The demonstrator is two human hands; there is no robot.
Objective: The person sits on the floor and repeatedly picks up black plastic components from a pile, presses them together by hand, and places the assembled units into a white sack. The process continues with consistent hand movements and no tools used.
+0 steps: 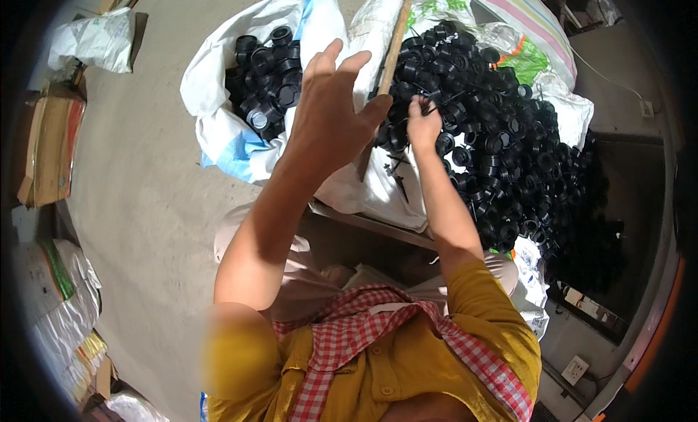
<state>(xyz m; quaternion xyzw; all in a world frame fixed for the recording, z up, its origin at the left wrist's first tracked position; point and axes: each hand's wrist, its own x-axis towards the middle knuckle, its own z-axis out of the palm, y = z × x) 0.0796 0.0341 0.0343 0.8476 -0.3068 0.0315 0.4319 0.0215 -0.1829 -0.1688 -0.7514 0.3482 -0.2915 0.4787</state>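
Glossy, round black parts [502, 142] heap on creased white sacking [378, 196]; my left grip [331, 120] spreads wide, my right grip [424, 129] touches parts, closed or not I can't tell.

Has a grey concrete floor [138, 225] across the left side, in soft daylight. Keeps a brown cardboard box [52, 151] by the left rim, with a crumpled white plastic sack [98, 40] above it and pale woven sacks [65, 276] heaped below. Darkens into deep shadow toward the right. Shows there a white socket plate [646, 109] with a thin white cable [600, 74], plus a second white socket [576, 370] at lower right.
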